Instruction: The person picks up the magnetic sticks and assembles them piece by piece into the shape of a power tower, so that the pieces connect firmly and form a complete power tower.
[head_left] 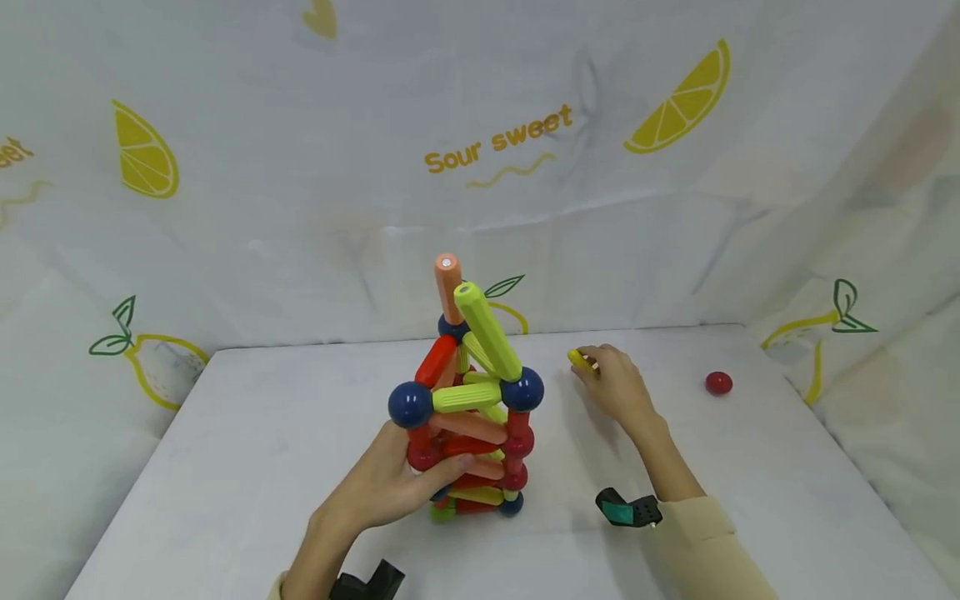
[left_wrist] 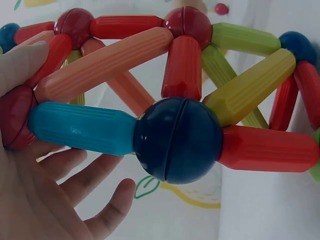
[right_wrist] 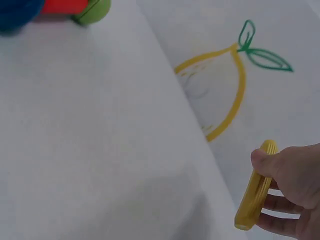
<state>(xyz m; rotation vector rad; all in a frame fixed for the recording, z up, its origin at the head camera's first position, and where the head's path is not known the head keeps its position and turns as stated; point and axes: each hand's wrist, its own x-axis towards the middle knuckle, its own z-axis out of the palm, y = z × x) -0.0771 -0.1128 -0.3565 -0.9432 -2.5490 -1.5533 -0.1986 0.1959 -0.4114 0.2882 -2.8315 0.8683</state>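
A tall tower of magnetic rods and balls (head_left: 467, 397) stands mid-table in the head view, in red, blue, yellow, green and orange. My left hand (head_left: 386, 483) holds its left side, the thumb across the front; in the left wrist view the other fingers (left_wrist: 107, 210) spread behind it. Two rods jut up at the top: an orange rod (head_left: 448, 292) and a leaning yellow-green rod (head_left: 487, 332) on a dark blue ball (head_left: 522, 388). Right of the tower, my right hand (head_left: 618, 387) pinches a yellow magnetic rod (right_wrist: 254, 200) between thumb and fingers.
A single red ball (head_left: 718, 383) lies on the white table (head_left: 247, 442) at the right, beyond the right hand. Behind the table's back edge hangs a white curtain (head_left: 300, 225) with a lemon print, which also runs along the sides.
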